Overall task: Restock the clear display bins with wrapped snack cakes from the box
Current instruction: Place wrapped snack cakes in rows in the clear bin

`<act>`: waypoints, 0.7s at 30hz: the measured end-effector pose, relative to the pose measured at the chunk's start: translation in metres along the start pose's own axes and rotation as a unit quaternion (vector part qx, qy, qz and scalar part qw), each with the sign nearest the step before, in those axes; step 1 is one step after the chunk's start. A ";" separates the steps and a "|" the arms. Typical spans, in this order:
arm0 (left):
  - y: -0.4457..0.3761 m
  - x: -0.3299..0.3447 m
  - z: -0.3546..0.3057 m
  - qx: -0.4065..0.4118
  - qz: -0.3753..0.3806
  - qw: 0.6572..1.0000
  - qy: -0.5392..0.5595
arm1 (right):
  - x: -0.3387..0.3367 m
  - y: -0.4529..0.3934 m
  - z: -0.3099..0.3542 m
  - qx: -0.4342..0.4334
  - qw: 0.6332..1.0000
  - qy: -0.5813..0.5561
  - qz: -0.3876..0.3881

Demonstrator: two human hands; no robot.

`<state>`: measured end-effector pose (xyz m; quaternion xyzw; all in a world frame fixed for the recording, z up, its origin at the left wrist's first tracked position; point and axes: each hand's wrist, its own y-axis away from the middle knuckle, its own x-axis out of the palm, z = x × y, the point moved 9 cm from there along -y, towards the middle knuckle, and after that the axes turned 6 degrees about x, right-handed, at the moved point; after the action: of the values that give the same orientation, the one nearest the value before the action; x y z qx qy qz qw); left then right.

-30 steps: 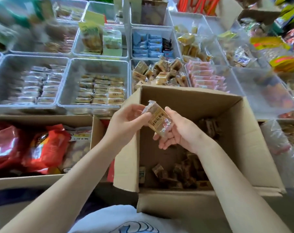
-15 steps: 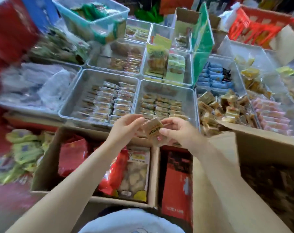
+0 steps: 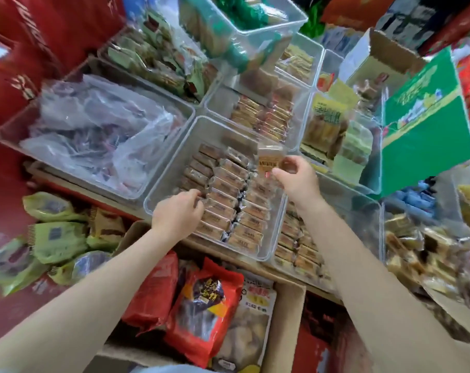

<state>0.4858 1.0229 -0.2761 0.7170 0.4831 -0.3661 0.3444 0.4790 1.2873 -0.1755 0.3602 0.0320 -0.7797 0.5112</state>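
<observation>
**Cake held over the clear bin, both hands in**

Right hand was up over the far right corner of the clear bin, fingers & thumb pinched on one wrapped snack cake. Cake sat above the rows, tilted a bit, orange label facing us. Left hand was down at the bin's near left side, fingertips curled onto the wrapped cakes already lying in neat rows inside; couldn't tell if it gripped one or just pressed. Bin roughly half full w/ two, three columns. Next bin to the right held similar cakes. Below both arms, a cardboard box w/ red snack bags. Green packs lay at left.
</observation>
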 end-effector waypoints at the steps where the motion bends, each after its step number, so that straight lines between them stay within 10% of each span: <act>1: 0.000 0.000 0.000 0.003 -0.013 1.000 -0.012 | 0.007 -0.013 0.012 -0.023 0.999 0.025 -0.010; 16: -0.002 0.002 -0.002 0.010 -0.060 0.997 -0.050 | 0.114 -0.079 0.058 -0.340 0.836 0.428 -0.060; 21: -0.005 0.006 0.007 -0.067 0.029 0.996 -0.043 | 0.111 -0.077 0.054 -0.314 0.866 0.387 -0.032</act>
<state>0.4810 1.0214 -0.2855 0.6896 0.4705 -0.3527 0.4227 0.3635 1.2158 -0.2263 0.4519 0.4820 -0.5423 0.5190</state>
